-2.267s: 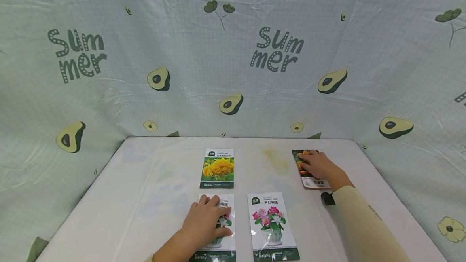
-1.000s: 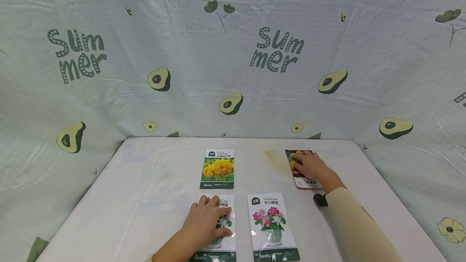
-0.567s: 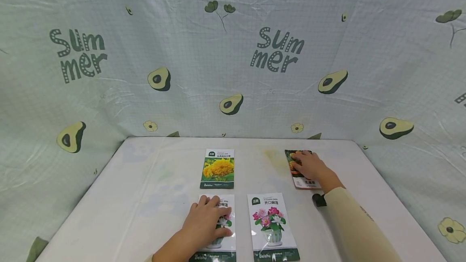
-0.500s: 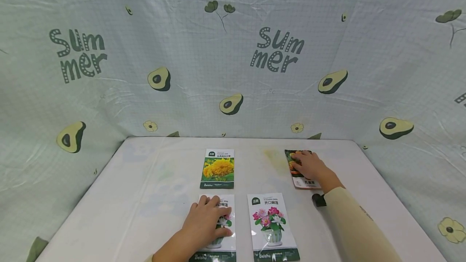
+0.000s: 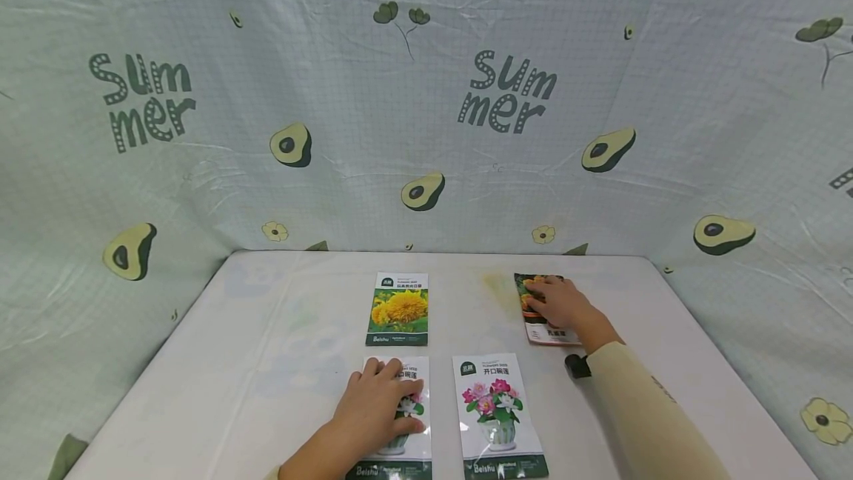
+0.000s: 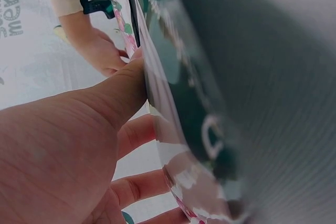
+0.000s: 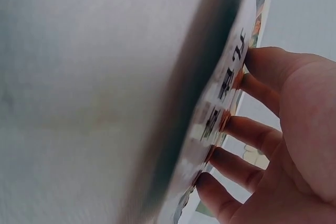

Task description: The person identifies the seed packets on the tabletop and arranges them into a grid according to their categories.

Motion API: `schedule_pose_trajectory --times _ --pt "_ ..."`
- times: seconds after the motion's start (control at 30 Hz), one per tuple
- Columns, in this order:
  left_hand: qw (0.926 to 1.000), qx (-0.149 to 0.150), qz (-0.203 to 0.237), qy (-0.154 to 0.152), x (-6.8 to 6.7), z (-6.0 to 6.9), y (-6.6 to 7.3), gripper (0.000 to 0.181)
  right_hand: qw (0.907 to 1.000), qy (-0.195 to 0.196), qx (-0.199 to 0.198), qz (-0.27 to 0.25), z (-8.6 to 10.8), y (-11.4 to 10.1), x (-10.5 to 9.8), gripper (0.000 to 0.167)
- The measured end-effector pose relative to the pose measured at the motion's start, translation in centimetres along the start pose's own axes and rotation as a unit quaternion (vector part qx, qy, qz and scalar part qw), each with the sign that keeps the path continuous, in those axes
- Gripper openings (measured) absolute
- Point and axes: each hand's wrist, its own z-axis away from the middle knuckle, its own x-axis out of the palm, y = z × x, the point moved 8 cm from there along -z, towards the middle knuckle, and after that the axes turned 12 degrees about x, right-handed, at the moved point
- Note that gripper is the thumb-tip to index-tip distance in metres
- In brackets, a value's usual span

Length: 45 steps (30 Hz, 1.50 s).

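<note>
My left hand (image 5: 373,406) rests with spread fingers on a white flower seed packet (image 5: 412,444) at the table's front middle. In the left wrist view its thumb and fingertips touch the glossy packet face. At the far right of the table, my right hand (image 5: 566,306) presses its fingertips on a dark, orange-flowered seed packet (image 5: 549,335), covering much of it. The right wrist view shows those fingertips (image 7: 254,129) set against the packet's printed face. A second white packet with a potted-flower picture (image 5: 500,413) lies flat just right of the left hand.
A yellow-flower seed packet (image 5: 397,310) lies flat behind the left hand. The white table (image 5: 293,361) has a yellowish stain near the back. A cloth with avocado prints (image 5: 360,132) hangs behind and on both sides. A black wrist device (image 5: 577,367) sits at the right wrist.
My right hand has slid left across the table, and the orange-flowered packet has moved left with it. The left hand and the other packets have stayed in place.
</note>
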Motion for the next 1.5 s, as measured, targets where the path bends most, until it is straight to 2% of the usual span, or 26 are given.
schedule_pose_trajectory --times 1.23,1.5 --pt "0.9999 -0.004 0.009 -0.012 0.2 -0.2 -0.2 0.057 0.9998 -0.011 -0.011 0.011 -0.7 -2.5 0.9 0.053" --pt "1.0000 -0.001 0.007 -0.004 0.2 -0.1 -0.3 0.057 0.9998 -0.017 -0.007 0.008 -0.6 -3.1 0.7 0.052"
